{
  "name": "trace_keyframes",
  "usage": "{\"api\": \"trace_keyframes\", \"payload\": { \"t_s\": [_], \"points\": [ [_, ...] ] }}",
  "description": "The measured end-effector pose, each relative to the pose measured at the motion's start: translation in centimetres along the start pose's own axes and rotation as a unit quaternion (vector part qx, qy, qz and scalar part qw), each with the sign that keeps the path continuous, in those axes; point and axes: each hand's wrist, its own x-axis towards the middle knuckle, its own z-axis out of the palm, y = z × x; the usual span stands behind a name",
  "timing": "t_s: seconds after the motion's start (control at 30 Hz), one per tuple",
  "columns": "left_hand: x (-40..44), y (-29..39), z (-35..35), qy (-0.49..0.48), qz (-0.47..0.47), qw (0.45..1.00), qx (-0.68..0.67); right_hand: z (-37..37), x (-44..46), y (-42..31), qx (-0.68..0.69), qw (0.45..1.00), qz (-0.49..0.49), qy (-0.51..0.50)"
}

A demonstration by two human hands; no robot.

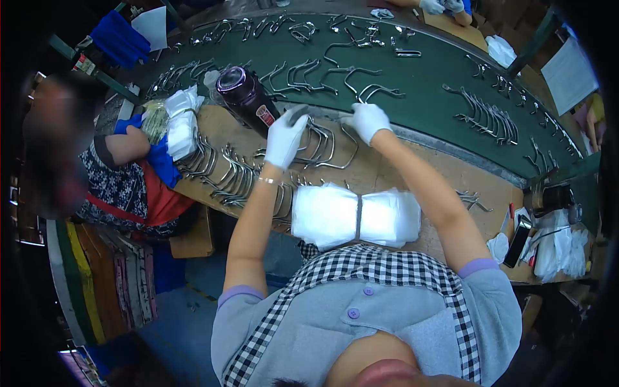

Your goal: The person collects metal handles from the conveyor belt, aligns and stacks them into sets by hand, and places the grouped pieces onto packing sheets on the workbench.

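Observation:
My left hand (285, 138), in a white glove with grey fingertips, is beside several shiny bent metal rods (317, 143) on the brown board. Its fingers are stretched up and slightly apart, with nothing visible in them. My right hand (369, 122), gloved in white, is at the board's far edge with its fingertips curled together. They meet the upper end of one bent metal rod (356, 147), which loops down onto the board; the exact contact is small and partly hidden. Just beyond this hand, another bent rod (351, 80) lies on the green surface.
A dark purple flask (245, 97) stands left of my hands. White plastic bags (329, 216), bound by a dark band, lie before me. More rods (232, 174) line the board's left side. A phone (518, 240) is at right. One person sits left; another's gloved hands show at top.

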Motion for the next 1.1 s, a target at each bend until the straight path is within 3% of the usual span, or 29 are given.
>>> {"api": "trace_keyframes", "payload": {
  "t_s": [0.07,0.13,0.27,0.3,0.4,0.5,0.6,0.67,0.77,0.93,1.0,1.03,1.1],
  "points": [
    [4.6,-2.4,1.0,0.011,0.041,0.996,0.079,-1.7,0.0,1.2,-0.005,0.996,0.08,0.039],
    [8.1,-1.4,2.0,0.05,0.034,0.938,0.341,-2.3,0.2,2.6,0.005,0.99,0.131,0.057],
    [14.1,-2.0,4.1,0.04,-0.086,0.851,0.517,-0.4,1.2,4.6,-0.026,0.99,0.137,0.008],
    [15.1,-2.9,4.5,0.039,-0.099,0.839,0.534,0.5,1.6,5.0,-0.023,0.994,0.107,0.022],
    [16.5,-4.0,5.8,0.029,-0.161,0.808,0.566,1.2,3.4,6.0,0.012,0.989,0.145,0.023],
    [17.0,-3.9,6.3,0.008,-0.182,0.814,0.552,0.1,5.5,6.2,0.087,0.984,0.153,-0.008],
    [16.3,-4.8,7.0,-0.01,-0.092,0.792,0.603,3.0,9.9,7.9,0.175,0.982,0.07,0.02],
    [15.4,-4.4,7.7,-0.001,-0.049,0.768,0.638,2.3,9.6,5.9,0.18,0.977,0.105,0.038],
    [14.9,-4.2,8.4,-0.02,-0.007,0.749,0.662,1.7,8.6,4.0,0.053,0.988,0.135,0.056],
    [14.6,-2.7,9.8,-0.054,-0.011,0.745,0.665,1.0,8.6,6.5,0.013,0.995,0.089,0.046],
    [14.3,-1.9,11.0,-0.077,-0.005,0.739,0.669,0.0,8.1,8.5,0.195,0.971,0.087,-0.105],
    [14.2,-1.4,11.6,-0.093,-0.005,0.755,0.649,0.2,7.2,9.2,0.31,0.941,0.092,-0.094],
    [14.0,-0.4,13.2,-0.126,-0.032,0.803,0.581,-0.1,5.2,10.3,0.333,0.933,0.09,-0.099]
  ]
}}
